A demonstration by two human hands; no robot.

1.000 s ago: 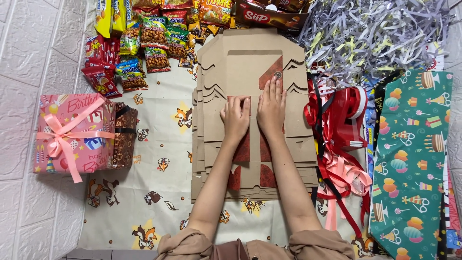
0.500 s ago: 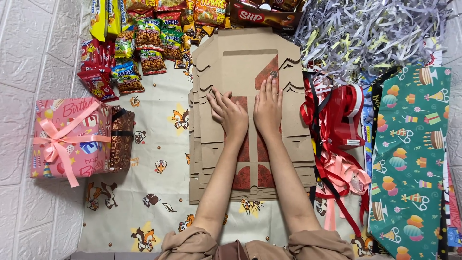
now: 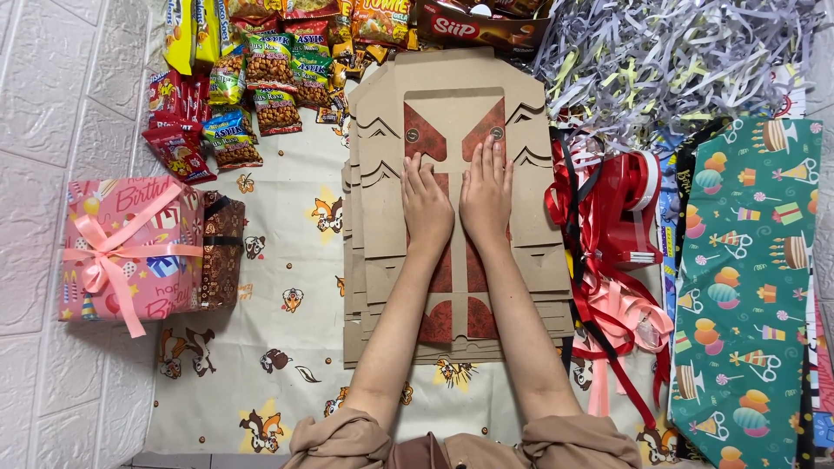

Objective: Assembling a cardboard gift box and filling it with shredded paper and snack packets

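Pressing flat on a stack of flattened brown cardboard boxes [image 3: 452, 208] at frame centre, both hands are seen palm down, side by side. Left hand [image 3: 427, 208]: fingers extended and held together, nothing gripped. Right hand [image 3: 486, 195]: same, fingers straight, tips near the top of the red patterned panel [image 3: 426, 143] exposed on the top sheet. Much of that red panel is covered by the hands and forearms; only its upper corners and lower part are visible. Count of sheets in the stack cannot be determined; only stepped edges are shown at its left side.

The stack is laid on a cream cartoon-print cloth [image 3: 278, 347], partly covered by it. Beige sleeves [image 3: 347, 439] are cut off at the bottom edge.

Left of frame: a pink gift box with pink ribbon bow [image 3: 130, 247], with a brown patterned box [image 3: 221, 252] touching its right side and mostly hidden behind it. Upper left: snack packets [image 3: 252, 78], the top row cropped by the frame edge. Upper right: shredded paper filler [image 3: 678, 61], grey-white with some yellow strands, extent cut off at top and right. Right of the stack: red ribbon rolls [image 3: 625, 208] and tangled red and pink ribbon [image 3: 617, 321], individual rolls hard to separate. Far right: green party-print wrapping paper [image 3: 747, 287], overlapping other sheets of which only thin edges are shown.
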